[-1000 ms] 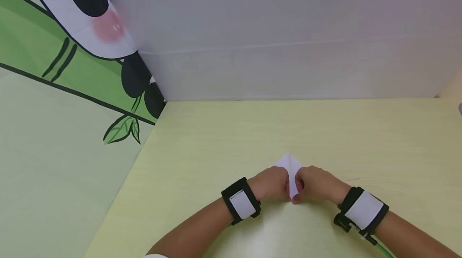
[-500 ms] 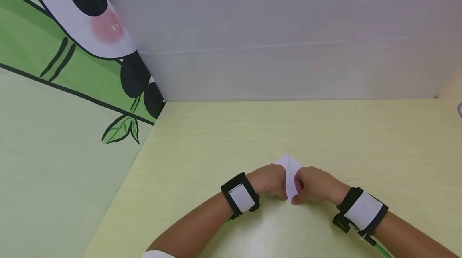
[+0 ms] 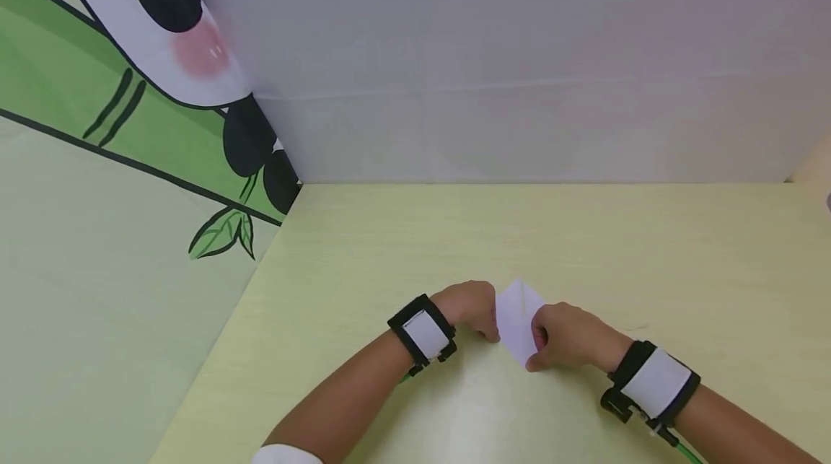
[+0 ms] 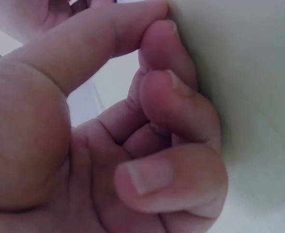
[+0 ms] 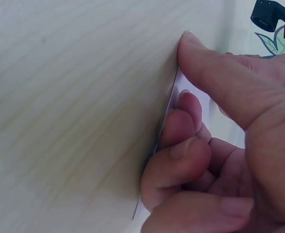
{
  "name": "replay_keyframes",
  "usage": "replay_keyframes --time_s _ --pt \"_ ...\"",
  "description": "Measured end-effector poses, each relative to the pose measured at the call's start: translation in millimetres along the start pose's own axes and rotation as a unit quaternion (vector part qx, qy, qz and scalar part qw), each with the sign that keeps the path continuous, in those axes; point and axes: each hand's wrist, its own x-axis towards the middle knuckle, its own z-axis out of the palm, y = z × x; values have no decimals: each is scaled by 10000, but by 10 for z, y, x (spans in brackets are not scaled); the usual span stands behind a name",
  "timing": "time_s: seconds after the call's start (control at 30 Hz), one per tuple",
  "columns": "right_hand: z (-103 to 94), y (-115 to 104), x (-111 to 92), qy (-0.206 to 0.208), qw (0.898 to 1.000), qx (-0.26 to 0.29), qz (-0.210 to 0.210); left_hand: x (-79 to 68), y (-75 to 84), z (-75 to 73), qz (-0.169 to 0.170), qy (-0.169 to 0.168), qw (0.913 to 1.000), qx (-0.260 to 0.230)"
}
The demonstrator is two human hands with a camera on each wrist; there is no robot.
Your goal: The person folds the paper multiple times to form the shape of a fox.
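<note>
A small folded sheet of white paper (image 3: 514, 323) lies between the two hands in the head view, pointed at its far and near ends. A short crease runs down from its far tip. My right hand (image 3: 571, 335) pinches its right side; in the right wrist view the paper's thin edge (image 5: 173, 90) runs beside the curled fingers (image 5: 176, 165). At the left edge of the paper is my left hand (image 3: 467, 307), fingers bent. In the left wrist view its thumb tip meets the index finger (image 4: 164, 46); whether paper is caught between them is hidden.
Both hands work over a pale wooden table (image 3: 402, 240). A white cloth wall (image 3: 519, 89) stands at the back, with a green cartoon print (image 3: 169, 139) at the left. Straps with cameras circle both wrists, and a green cable (image 3: 688, 453) trails from the right one.
My left hand has moved left and slightly away from the body, from the paper's near tip to its left edge, uncovering more white surface. The right hand has stayed nearly still on the paper.
</note>
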Motion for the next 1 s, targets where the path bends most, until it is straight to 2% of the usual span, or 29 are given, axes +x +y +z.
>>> replay_keyframes --time_s 0.23,0.53,0.77,1.0 --pt "3 9 -3 -13 10000 16 1 42 -39 -83 -141 -251 9993 242" --pt "-20 22 11 -34 9999 -26 112 94 -191 -209 -539 -106 9983 204" --pt "-20 44 18 -17 9999 -17 108 138 -287 -243 -452 -290 9985 47" --pt "-42 57 28 -32 9999 10 147 144 -397 -301 -563 -188 9982 -77"
